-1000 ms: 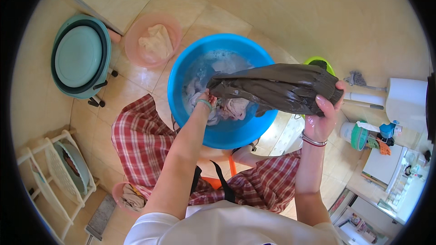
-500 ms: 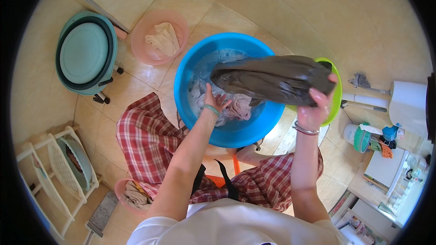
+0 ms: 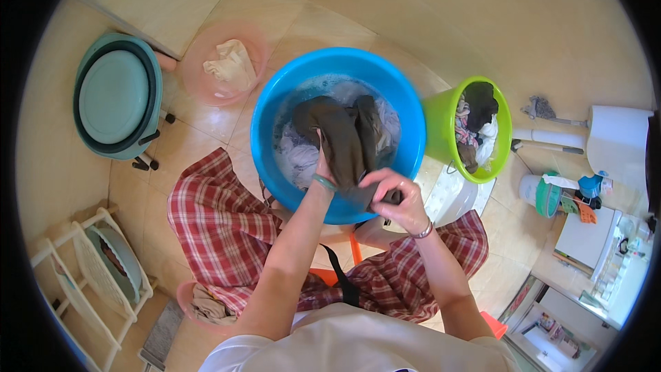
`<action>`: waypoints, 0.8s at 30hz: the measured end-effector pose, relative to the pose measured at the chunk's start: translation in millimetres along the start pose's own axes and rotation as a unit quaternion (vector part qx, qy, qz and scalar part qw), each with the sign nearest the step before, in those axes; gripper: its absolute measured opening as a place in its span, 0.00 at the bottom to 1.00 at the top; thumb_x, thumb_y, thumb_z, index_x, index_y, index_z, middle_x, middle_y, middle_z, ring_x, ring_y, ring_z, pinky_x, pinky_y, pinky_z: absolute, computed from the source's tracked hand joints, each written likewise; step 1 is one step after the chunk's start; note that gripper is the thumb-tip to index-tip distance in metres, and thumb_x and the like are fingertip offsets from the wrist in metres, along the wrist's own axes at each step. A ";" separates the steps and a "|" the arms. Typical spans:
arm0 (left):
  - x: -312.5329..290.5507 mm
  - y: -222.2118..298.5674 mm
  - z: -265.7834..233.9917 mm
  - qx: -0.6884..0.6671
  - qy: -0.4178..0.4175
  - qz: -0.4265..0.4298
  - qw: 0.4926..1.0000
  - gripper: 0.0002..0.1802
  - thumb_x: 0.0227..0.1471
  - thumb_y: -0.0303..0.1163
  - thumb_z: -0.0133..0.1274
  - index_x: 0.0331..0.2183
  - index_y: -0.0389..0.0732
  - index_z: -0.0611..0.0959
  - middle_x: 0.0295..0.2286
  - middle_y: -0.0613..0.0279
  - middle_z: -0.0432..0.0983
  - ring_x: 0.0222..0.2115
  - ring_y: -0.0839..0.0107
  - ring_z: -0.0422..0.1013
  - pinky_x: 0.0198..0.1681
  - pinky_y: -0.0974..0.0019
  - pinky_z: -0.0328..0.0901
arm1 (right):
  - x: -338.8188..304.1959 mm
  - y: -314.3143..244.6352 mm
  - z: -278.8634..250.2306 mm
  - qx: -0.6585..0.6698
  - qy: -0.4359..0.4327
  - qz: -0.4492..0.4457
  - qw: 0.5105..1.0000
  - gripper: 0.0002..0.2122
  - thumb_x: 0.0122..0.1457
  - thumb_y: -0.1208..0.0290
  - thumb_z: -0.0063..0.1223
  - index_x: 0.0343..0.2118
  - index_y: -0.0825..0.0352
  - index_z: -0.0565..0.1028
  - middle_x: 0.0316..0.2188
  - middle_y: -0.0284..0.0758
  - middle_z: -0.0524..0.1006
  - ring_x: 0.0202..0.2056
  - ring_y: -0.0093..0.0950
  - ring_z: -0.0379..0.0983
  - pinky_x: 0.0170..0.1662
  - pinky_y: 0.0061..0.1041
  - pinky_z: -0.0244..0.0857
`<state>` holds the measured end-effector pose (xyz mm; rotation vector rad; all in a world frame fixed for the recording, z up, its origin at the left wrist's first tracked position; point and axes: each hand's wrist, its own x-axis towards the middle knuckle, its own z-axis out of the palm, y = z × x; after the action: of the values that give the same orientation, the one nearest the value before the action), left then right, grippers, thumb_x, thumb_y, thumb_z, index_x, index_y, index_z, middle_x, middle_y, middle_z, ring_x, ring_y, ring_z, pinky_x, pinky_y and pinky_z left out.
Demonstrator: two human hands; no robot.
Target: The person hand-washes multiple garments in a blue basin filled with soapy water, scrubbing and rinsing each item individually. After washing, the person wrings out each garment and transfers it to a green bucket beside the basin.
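Observation:
A wet, dark grey-brown garment (image 3: 342,145) droops over the blue basin (image 3: 406,165), its far part lying on the sudsy water. My left hand (image 3: 323,169) holds it from the left side, with most fingers hidden by the cloth. At the near end of the garment, my right hand (image 3: 403,200) pinches the edge between thumb and fingers, close to the basin's near rim. Pale laundry (image 3: 301,162) soaks in the basin beside the garment. I cannot make out which kind of garment the dark one is.
To the right stands a lime-green bucket (image 3: 447,120) of mixed clothes. A pink basin (image 3: 196,83) with cream cloth sits at the far left, near a teal folding basin (image 3: 81,120) on legs. A white rack (image 3: 82,265) stands left, and another pink basin (image 3: 184,300) lies near my left side.
The dark garment has come down from the right into the blue basin. My right hand moved left to its near end; my left hand, open before, is now on the cloth.

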<state>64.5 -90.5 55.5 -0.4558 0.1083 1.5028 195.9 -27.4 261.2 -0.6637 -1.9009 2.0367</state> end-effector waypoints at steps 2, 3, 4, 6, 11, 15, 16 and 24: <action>12.3 -4.9 -7.6 -0.035 -0.033 -0.038 0.998 0.48 0.48 0.72 0.43 0.59 0.46 0.68 0.56 0.56 0.66 0.54 0.52 0.65 0.58 0.43 0.59 | -4.7 -13.1 -0.3 -0.039 -0.078 -0.038 0.995 0.07 0.45 0.84 0.57 0.24 0.64 0.73 0.38 0.40 0.78 0.41 0.30 0.74 0.45 0.29 0.65; 19.5 -7.0 -12.3 -0.053 -0.043 -0.052 0.996 0.46 0.49 0.70 0.43 0.58 0.45 0.68 0.56 0.56 0.66 0.54 0.52 0.65 0.58 0.44 0.60 | -6.5 -23.2 1.5 -0.038 -0.097 -0.035 0.994 0.06 0.44 0.83 0.57 0.23 0.63 0.73 0.36 0.40 0.78 0.39 0.33 0.74 0.44 0.30 0.64; 25.1 -9.5 -17.6 -0.071 -0.046 -0.061 0.995 0.45 0.50 0.69 0.43 0.58 0.45 0.68 0.55 0.56 0.67 0.54 0.52 0.65 0.58 0.44 0.60 | -7.7 -25.7 1.8 -0.034 -0.119 -0.051 0.991 0.06 0.43 0.83 0.57 0.21 0.64 0.73 0.34 0.40 0.79 0.36 0.34 0.74 0.43 0.30 0.64; 31.6 -11.2 -32.7 -0.113 -0.050 -0.078 0.989 0.41 0.53 0.65 0.42 0.57 0.44 0.69 0.55 0.55 0.67 0.53 0.53 0.66 0.58 0.44 0.60 | -12.9 -33.4 1.2 -0.005 -0.158 -0.050 0.986 0.08 0.41 0.86 0.55 0.23 0.65 0.73 0.34 0.38 0.78 0.37 0.33 0.74 0.42 0.29 0.65; 17.4 16.3 -68.7 -0.206 -0.029 -0.103 0.973 0.34 0.59 0.57 0.41 0.56 0.43 0.70 0.54 0.54 0.68 0.52 0.53 0.67 0.57 0.46 0.61 | -22.0 -57.0 -25.2 0.030 -0.170 -0.005 0.985 0.07 0.43 0.81 0.58 0.26 0.64 0.77 0.37 0.39 0.79 0.38 0.32 0.74 0.44 0.28 0.66; 16.4 1.4 -25.5 -0.045 0.160 -0.026 0.986 0.26 0.61 0.47 0.41 0.53 0.40 0.73 0.53 0.53 0.70 0.51 0.53 0.69 0.57 0.47 0.63 | 13.5 -54.7 -76.3 0.052 0.212 -0.011 0.976 0.26 0.44 0.76 0.62 0.50 0.67 0.69 0.49 0.36 0.70 0.50 0.27 0.68 0.53 0.27 0.63; 6.9 -2.4 -10.5 0.043 0.234 0.019 0.971 0.24 0.62 0.44 0.41 0.51 0.39 0.74 0.53 0.53 0.70 0.51 0.53 0.69 0.56 0.47 0.63 | 31.8 -46.4 -91.0 0.047 0.224 -0.022 0.973 0.28 0.48 0.78 0.61 0.55 0.67 0.66 0.50 0.36 0.70 0.51 0.27 0.67 0.56 0.27 0.61; -31.4 -26.9 57.9 0.024 0.181 -0.026 0.983 0.21 0.59 0.39 0.46 0.50 0.38 0.76 0.51 0.56 0.73 0.51 0.59 0.69 0.57 0.54 0.62 | 84.0 149.1 -127.7 0.056 0.333 0.180 0.924 0.36 0.48 0.62 0.69 0.58 0.73 0.64 0.52 0.40 0.70 0.52 0.30 0.67 0.54 0.28 0.63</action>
<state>76.2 -99.3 125.2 -0.6841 0.4147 1.3500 204.5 110.0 98.0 -1.5313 -1.3210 1.7475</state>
